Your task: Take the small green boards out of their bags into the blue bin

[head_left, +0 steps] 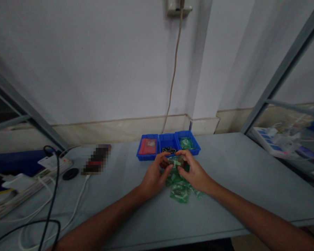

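Observation:
Between my two hands is a small green plastic bag (176,161), pinched at both sides above the table. My left hand (157,174) has thumb and fingers closed on its left side. On the right side, my right hand (195,172) grips it the same way. What the bag holds is too small and dim to make out. Below the hands lie several more green plastic bags (180,193) in a loose pile. Just beyond them stand three blue bins: the left bin (148,157) has red zip bags, the middle bin (169,139) small black-and-silver parts, the right bin (196,148) green bags.
On the left of the table (238,167) lie a blurred-out phone (97,160) with a white cable (80,198), a black round disc (70,174) and a power strip (13,195). Another power strip (269,143) is at the right, beyond the grey frame (279,66). A wall stands behind.

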Demonstrator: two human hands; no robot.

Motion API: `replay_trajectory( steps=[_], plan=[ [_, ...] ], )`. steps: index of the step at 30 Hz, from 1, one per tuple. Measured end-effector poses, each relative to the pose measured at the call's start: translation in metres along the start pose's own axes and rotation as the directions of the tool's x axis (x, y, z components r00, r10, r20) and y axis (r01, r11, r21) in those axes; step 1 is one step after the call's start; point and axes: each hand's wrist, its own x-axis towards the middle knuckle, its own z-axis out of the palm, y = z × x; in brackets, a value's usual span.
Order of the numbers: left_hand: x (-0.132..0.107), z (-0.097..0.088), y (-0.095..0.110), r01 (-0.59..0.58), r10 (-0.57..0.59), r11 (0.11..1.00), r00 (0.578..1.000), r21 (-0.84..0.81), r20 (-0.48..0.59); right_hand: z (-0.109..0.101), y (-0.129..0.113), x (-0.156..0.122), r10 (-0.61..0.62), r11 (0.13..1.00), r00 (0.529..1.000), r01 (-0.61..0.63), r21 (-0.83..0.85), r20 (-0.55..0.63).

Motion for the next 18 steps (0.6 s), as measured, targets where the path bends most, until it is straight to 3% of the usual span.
replay_trajectory(
  steps=[6,18],
  plan=[
    [-0.0002,-0.0023,0.0046,-0.031,0.028,0.997,0.999,0.064,0.040,-0.0009,0.0005,0.0009,-0.016,1.000,1.000,0.016,-0.004,0.012],
    [-0.0005,-0.0035,0.0030,-0.017,0.016,0.999,0.999,0.044,0.031,-0.0013,-0.0014,0.0012,-0.049,0.994,0.999,0.050,-0.100,0.008]
  ],
)
